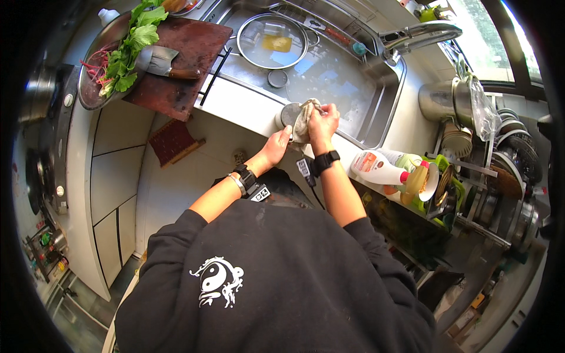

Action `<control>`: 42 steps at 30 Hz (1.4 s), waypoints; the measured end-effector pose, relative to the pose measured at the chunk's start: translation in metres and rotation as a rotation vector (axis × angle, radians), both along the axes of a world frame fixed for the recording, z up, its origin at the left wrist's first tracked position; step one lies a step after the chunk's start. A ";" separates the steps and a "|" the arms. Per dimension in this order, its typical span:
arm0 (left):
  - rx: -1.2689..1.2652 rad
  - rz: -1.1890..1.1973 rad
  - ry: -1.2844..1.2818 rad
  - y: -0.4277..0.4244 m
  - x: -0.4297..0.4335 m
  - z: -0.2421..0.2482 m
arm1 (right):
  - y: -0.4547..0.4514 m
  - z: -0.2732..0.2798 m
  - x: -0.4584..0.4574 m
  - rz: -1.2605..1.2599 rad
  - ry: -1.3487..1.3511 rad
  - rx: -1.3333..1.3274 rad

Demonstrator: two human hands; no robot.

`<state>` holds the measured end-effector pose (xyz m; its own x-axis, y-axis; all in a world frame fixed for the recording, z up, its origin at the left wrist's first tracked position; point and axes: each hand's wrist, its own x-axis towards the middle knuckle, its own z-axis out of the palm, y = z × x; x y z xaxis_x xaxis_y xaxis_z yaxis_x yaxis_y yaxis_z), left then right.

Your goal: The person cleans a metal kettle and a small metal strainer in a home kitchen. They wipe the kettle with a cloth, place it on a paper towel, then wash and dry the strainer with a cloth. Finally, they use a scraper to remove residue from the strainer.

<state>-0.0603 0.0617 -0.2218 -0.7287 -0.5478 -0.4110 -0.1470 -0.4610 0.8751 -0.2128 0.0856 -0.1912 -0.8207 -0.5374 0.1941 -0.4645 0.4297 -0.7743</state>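
At the sink's front edge, my left hand (pixel 276 148) touches the near side of a round container (pixel 289 114) with a grey top or inside; its kind is not clear. My right hand (pixel 323 123) grips a crumpled, light-coloured cloth (pixel 303 121) that lies against the container's right side. The fingers of my left hand are partly hidden by the cloth. Beyond my hands, a sink (pixel 388 103) holds cloudy water. A round pan or lid with a metal rim (pixel 273 61) is in it, with a small round metal item (pixel 278 78) nearer to me.
Left of the sink, a cleaver (pixel 162 61) rests on a wooden cutting board (pixel 176 99) beside a metal bowl (pixel 84 95) with leafy greens (pixel 143 33). A faucet (pixel 419 35) reaches over the sink's back right. A white bottle (pixel 375 167) lies right of my right hand.
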 end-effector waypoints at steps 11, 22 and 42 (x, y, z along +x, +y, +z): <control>0.151 -0.028 0.050 -0.002 0.011 0.008 | 0.075 0.022 -0.008 -0.001 -0.704 -0.295; -0.395 -0.077 -0.169 -0.005 0.013 0.012 | 0.018 0.059 0.028 0.606 0.296 0.217; -0.413 0.049 -0.160 0.001 -0.004 0.012 | -0.012 0.054 0.038 0.469 0.325 0.234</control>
<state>-0.0645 0.0623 -0.2102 -0.6432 -0.7217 -0.2559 -0.2820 -0.0874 0.9554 -0.1744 0.0738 -0.1371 -0.4053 -0.8854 0.2274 -0.8415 0.2642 -0.4713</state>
